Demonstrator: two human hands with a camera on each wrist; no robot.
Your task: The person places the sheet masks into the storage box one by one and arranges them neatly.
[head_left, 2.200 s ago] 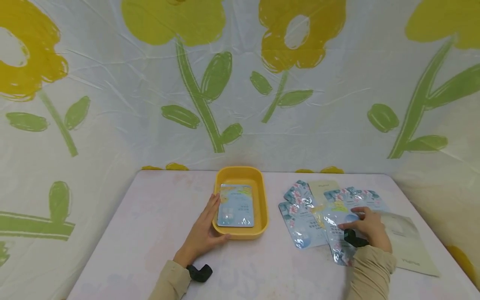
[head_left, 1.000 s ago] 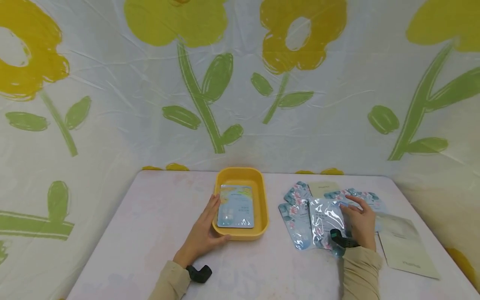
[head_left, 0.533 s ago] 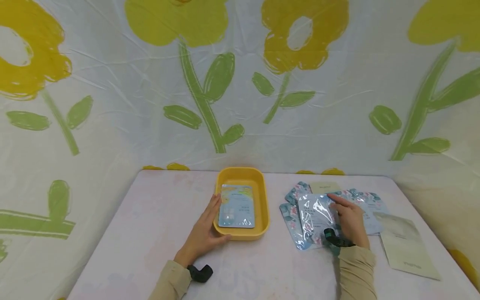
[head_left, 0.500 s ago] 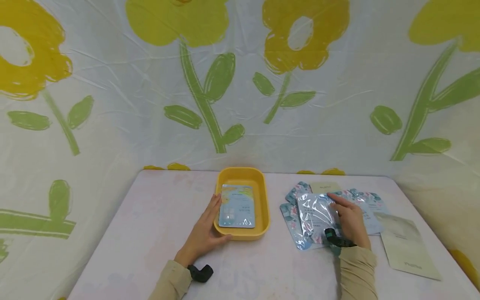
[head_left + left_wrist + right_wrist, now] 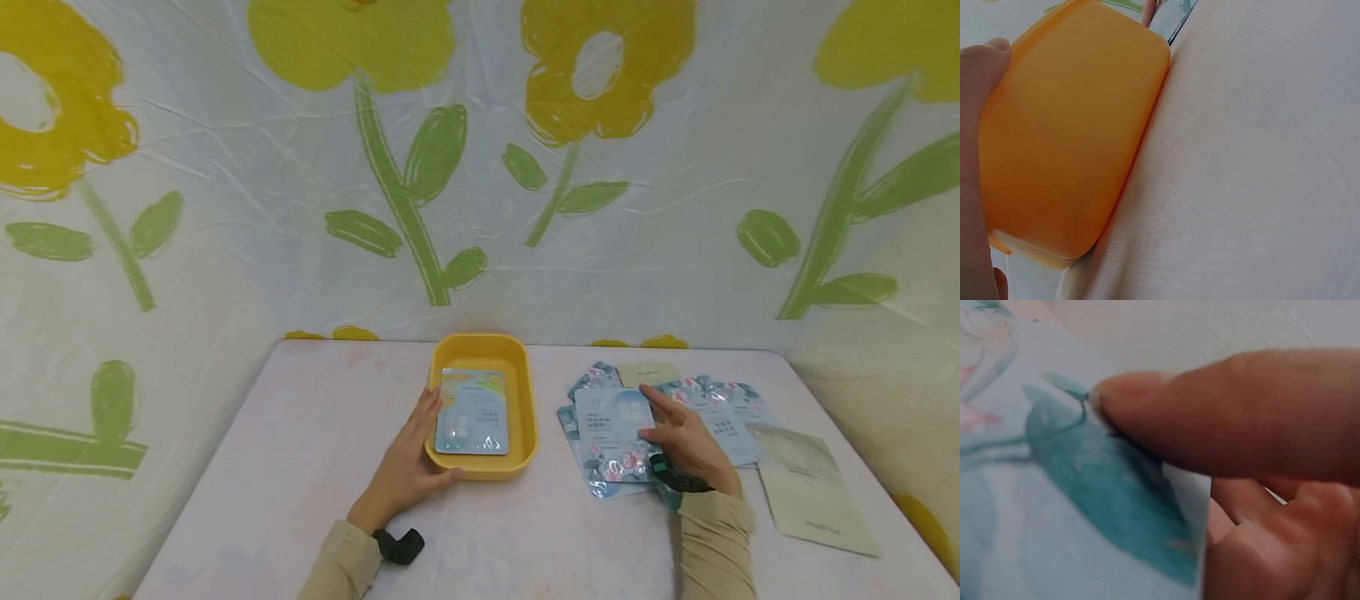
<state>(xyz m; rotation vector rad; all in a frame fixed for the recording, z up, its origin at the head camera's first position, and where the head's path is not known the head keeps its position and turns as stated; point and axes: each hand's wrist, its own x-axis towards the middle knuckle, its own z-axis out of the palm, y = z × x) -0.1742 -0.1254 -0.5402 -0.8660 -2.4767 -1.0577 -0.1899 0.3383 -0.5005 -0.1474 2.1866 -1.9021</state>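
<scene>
My left hand (image 5: 408,450) lies along the left side and near corner of a yellow plastic tray (image 5: 523,417), fingers straight, thumb against the near wall. In the left wrist view, that thumb (image 5: 988,65) rests on the tray wall. A light-blue sheet mask packet (image 5: 474,412) lies flat inside the tray. On the right, my right hand (image 5: 686,442) pinches the right edge of another blue sheet mask packet (image 5: 615,433) printed with pink flowers. The right wrist view shows the thumb (image 5: 1222,419) on its face, other fingers behind. This packet is over the pile.
Several floral blue packets (image 5: 723,425) lie spread and overlapping around the right hand. A plain pale-green packet (image 5: 817,492) lies toward the right table edge, another (image 5: 647,372) behind the pile. A flower-printed cloth wall (image 5: 480,208) closes off the table's far side.
My right hand has picked up a floral packet from the right of the pile, drawn it leftward, and tilted its printed face up. My left hand and the tray have stayed put.
</scene>
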